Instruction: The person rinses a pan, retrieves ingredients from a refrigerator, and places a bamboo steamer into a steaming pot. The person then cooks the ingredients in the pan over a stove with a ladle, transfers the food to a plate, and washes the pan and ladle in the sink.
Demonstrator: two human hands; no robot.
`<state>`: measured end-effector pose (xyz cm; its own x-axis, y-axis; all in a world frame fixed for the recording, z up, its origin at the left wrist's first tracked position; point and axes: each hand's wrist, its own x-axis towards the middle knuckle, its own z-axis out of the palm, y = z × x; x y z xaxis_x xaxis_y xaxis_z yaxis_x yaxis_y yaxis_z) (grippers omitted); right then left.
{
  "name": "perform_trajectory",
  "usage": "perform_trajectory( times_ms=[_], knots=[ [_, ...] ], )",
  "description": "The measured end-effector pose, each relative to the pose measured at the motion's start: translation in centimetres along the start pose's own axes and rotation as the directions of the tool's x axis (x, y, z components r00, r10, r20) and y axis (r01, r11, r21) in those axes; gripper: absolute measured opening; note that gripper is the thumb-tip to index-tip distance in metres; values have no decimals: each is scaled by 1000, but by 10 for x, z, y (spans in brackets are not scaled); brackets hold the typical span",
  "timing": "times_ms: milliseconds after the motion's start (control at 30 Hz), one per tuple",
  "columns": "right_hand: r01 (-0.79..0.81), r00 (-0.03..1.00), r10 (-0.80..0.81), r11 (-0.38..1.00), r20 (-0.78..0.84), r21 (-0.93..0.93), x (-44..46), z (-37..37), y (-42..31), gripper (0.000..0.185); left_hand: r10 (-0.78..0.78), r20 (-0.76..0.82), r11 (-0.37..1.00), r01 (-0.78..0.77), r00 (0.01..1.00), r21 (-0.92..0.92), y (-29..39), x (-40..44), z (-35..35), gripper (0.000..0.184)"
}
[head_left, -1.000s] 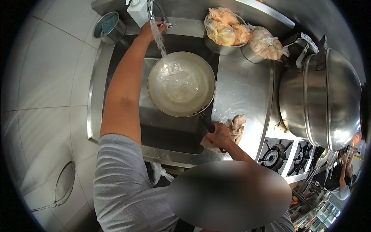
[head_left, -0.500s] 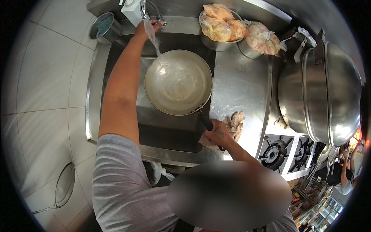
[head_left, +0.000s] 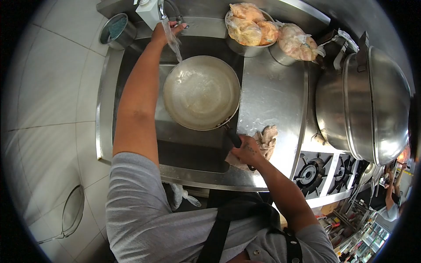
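A round metal pan is held over the sink, its handle toward the lower right. My right hand is closed round the black handle, beside a crumpled brown cloth. My left hand is at the tap's lever, behind the running water; its fingers are bent round the lever. Water falls from the faucet at the pan's upper left edge.
Bagged food fills a metal pot and a smaller one at the back. A large steel vessel and gas burners are at the right. A scrubber sits in a container. Another person is at far right.
The view has shifted slightly, so the sink and pan appear a little further left and up. Both hands keep their places on the lever and the handle; water still runs.
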<state>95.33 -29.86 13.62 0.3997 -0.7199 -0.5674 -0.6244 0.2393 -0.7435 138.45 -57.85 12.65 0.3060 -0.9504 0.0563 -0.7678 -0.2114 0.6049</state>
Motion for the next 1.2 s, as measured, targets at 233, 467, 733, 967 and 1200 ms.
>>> perform_trajectory(
  times_ms=[233, 467, 733, 967, 1200],
  knots=[
    [10, 1000, -11, 999, 13, 42, -2, -1, 1, 24, -51, 15, 997, 52, 999, -58, 5, -2, 0, 85],
    [12, 1000, -11, 999, 22, -47, -1, -3, -1, 26, 12, 10, 1000, -12, 1000, 9, 14, -13, -2, 83],
    [42, 998, -42, 999, 42, 10, 3, 1, 12, 25, 257, 0, 848, -225, 966, 479, 12, -33, 3, 70],
    [117, 993, -115, 992, 33, -38, -1, 3, 27, 26, 49, 20, 878, -52, 999, 476, 11, -78, -15, 72],
    [372, 928, -372, 927, 12, -47, -49, -1, 29, 24, 189, -227, 831, -33, 955, 556, -73, -138, -96, 63]
  ],
)
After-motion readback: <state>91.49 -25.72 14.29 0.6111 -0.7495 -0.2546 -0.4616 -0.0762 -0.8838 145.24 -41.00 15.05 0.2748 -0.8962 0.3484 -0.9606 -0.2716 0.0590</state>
